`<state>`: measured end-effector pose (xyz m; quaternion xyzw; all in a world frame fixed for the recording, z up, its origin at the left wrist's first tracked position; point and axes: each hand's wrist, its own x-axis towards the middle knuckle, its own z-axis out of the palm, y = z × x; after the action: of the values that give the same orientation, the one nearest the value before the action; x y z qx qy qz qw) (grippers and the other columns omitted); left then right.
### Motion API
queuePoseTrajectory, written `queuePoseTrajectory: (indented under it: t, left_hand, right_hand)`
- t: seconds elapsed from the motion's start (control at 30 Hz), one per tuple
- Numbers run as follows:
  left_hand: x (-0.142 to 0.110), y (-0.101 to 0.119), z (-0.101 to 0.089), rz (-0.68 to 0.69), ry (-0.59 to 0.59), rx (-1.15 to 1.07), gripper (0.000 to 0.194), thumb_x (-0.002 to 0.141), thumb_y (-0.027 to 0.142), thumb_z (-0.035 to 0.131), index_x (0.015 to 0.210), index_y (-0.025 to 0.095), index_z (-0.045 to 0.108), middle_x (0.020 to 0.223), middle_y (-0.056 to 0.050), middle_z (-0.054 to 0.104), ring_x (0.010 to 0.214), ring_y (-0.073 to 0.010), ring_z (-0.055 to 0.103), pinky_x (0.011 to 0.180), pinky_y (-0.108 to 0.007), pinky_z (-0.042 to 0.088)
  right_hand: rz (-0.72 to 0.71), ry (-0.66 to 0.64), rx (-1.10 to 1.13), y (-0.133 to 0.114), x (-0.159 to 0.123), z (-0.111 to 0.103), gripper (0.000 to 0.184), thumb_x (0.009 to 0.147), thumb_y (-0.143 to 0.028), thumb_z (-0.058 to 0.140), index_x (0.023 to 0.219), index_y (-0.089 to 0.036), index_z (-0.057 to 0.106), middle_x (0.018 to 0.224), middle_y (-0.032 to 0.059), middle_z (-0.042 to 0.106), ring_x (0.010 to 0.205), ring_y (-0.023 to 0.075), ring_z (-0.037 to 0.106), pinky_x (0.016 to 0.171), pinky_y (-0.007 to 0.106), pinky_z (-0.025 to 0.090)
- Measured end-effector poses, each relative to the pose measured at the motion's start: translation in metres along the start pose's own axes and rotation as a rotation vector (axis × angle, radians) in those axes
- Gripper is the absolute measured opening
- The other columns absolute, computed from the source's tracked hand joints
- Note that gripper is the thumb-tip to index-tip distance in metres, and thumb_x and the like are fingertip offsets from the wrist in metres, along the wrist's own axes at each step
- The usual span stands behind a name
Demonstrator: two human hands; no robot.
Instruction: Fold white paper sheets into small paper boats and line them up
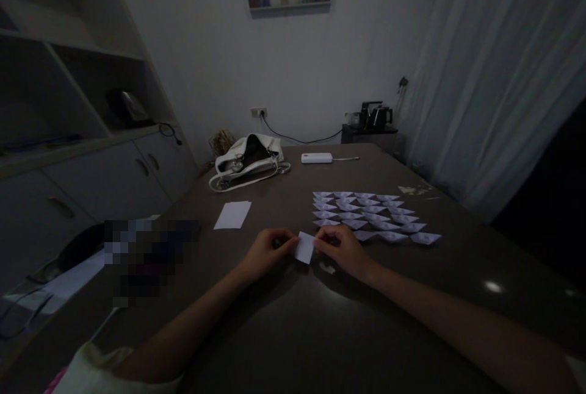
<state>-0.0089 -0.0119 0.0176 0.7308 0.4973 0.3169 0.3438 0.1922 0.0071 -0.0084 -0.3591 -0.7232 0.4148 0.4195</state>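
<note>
Between my hands is a small folded piece of white paper, raised a little above the table and tilted. My left hand pinches its left edge between thumb and fingers. On the opposite edge, my right hand pinches it the same way. Just beyond my right hand stand several rows of folded paper boats. A stack of white paper sheets lies beyond my left hand. Under my right hand a small pale scrap rests on the table.
A white handbag and a white power bank with a short cable sit at the far end of the dark table. Paper scraps lie near the right edge. A blurred-out patch covers something at left.
</note>
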Motion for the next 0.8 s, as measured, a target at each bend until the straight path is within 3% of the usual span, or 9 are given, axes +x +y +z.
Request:
queuePoseTrajectory:
  t: [0.8]
  left_hand:
    - [-0.0002, 0.0004, -0.0005, 0.025, -0.006, 0.041, 0.033, 0.083, 0.041, 0.052, 0.076, 0.012, 0.068, 0.070, -0.005, 0.067, 0.065, -0.0167, 0.058, 0.057, -0.023, 0.042]
  right_hand:
    - [0.042, -0.001, 0.006, -0.0005, 0.0010, -0.0010, 0.017, 0.080, -0.024, 0.060, 0.065, -0.017, 0.060, 0.061, 0.0003, 0.060, 0.056, 0.0123, 0.056, 0.052, 0.023, 0.041]
